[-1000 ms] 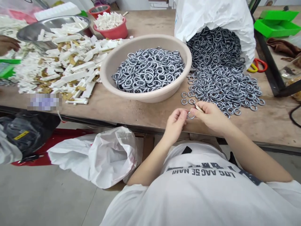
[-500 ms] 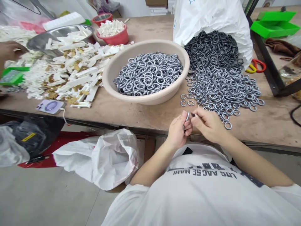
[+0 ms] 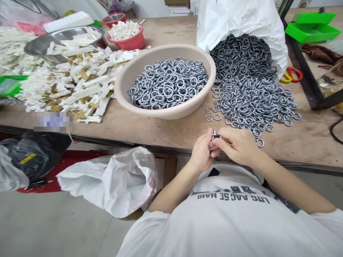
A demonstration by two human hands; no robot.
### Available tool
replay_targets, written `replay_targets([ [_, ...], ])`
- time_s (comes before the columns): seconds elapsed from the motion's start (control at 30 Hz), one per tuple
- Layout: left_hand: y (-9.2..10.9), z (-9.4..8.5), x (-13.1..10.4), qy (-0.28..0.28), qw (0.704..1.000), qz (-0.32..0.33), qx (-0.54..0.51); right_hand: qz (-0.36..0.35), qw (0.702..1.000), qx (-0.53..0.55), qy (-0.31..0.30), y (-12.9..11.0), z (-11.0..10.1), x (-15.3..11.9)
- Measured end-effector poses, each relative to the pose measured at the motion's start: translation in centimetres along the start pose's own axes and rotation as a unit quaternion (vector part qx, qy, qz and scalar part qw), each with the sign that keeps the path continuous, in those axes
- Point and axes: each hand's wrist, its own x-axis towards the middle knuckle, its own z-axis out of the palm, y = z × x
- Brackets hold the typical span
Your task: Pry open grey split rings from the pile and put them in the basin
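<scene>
My left hand [image 3: 201,150] pinches a grey ring [image 3: 214,131] between thumb and fingers near the table's front edge. Closed around a small dark tool [image 3: 215,136], my right hand [image 3: 238,145] meets the left one, and the tool touches or lies right against the ring. The tool's kind cannot be made out, since fingers cover most of it. Just beyond my hands, a heap of loose grey rings [image 3: 249,96] spills from a white sack [image 3: 241,18]. To its left stands a beige basin [image 3: 163,113] holding many more rings.
White and golden plastic pieces [image 3: 88,82] pile up on the left, around a steel bowl [image 3: 37,48]. Behind are a red bowl [image 3: 131,43] and scissors [image 3: 292,74]. A metal frame [image 3: 308,71] stands right. Below the edge hangs an open white bag [image 3: 131,182].
My right hand has moved in to my left, bringing the dark tool against the ring. Another person's hand at the far left has gone out of view.
</scene>
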Motion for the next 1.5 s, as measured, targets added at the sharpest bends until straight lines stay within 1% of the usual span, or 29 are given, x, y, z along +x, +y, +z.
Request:
replay_targets([
  [0.03,0.1,-0.1,-0.2,-0.013,1.000,-0.002,0.003,0.010,1.000,0.020,-0.007,0.4,0.1,0.2],
  [0.1,0.4,-0.1,-0.8,-0.062,0.998,-0.017,0.016,0.055,0.997,0.055,-0.016,1.8,0.3,0.8],
  [0.17,0.9,-0.2,-1.3,-0.110,0.993,-0.028,0.028,0.113,0.992,0.056,-0.014,3.4,0.4,1.7],
  [0.2,1.1,-0.3,-1.4,-0.118,0.992,-0.026,0.030,0.131,0.990,0.050,-0.013,4.0,0.4,2.2],
  [0.23,1.4,-0.4,-1.4,-0.108,0.994,-0.019,0.030,0.140,0.989,0.034,-0.013,4.4,0.3,2.7],
  [0.3,1.9,-0.8,-1.2,-0.058,0.998,0.003,0.027,0.131,0.991,0.016,-0.017,4.2,0.1,3.3],
  [0.37,2.2,-1.3,-0.7,-0.012,0.999,0.019,0.027,0.100,0.995,0.017,-0.023,3.0,0.1,3.4],
  [0.4,2.2,-1.5,-0.5,0.003,0.999,0.024,0.026,0.083,0.996,0.018,-0.028,2.2,0.1,3.3],
  [0.5,2.1,-1.9,-0.1,0.024,0.999,0.023,0.015,0.041,0.998,-0.016,-0.040,0.2,0.6,2.5],
  [0.6,1.7,-1.9,0.0,0.037,0.999,0.015,0.006,0.009,0.998,-0.049,-0.039,-0.6,1.0,1.9],
  [0.7,1.4,-1.9,0.0,0.036,0.999,0.014,0.008,-0.004,0.998,-0.057,-0.032,-0.8,1.1,1.7],
  [0.83,1.3,-1.6,-0.4,0.020,1.000,0.010,0.007,-0.009,0.998,-0.051,-0.031,-0.5,1.0,1.8],
  [0.87,1.2,-1.5,-0.6,0.006,1.000,0.006,0.009,0.001,0.998,-0.048,-0.034,-0.2,1.0,2.0],
  [0.93,1.2,-1.3,-1.0,-0.040,0.999,-0.009,0.016,0.051,0.996,-0.063,-0.047,0.9,1.1,2.4],
  [1.0,1.3,-1.3,-1.2,-0.075,0.997,-0.018,0.021,0.117,0.985,-0.115,-0.061,2.6,1.2,3.2],
  [1.03,1.4,-1.3,-1.3,-0.075,0.997,-0.016,0.025,0.136,0.977,-0.149,-0.064,3.4,1.3,3.7],
  [1.1,1.6,-1.7,-1.1,-0.037,0.999,-0.002,0.037,0.146,0.962,-0.221,-0.062,4.8,1.5,4.6],
  [1.2,2.1,-2.4,-0.4,0.017,0.998,0.020,0.061,0.141,0.941,-0.296,-0.088,5.8,2.0,5.7],
  [1.27,2.4,-2.9,0.0,0.035,0.997,0.033,0.063,0.139,0.934,-0.312,-0.101,6.0,2.3,6.0],
  [1.33,2.6,-3.2,0.3,0.055,0.996,0.042,0.061,0.142,0.932,-0.319,-0.098,6.0,2.4,6.0],
  [1.4,2.6,-3.2,0.6,0.073,0.994,0.046,0.063,0.148,0.928,-0.328,-0.095,6.1,2.4,5.6],
  [1.5,2.6,-2.9,0.8,0.086,0.993,0.044,0.068,0.150,0.925,-0.336,-0.096,6.3,2.1,5.2],
])
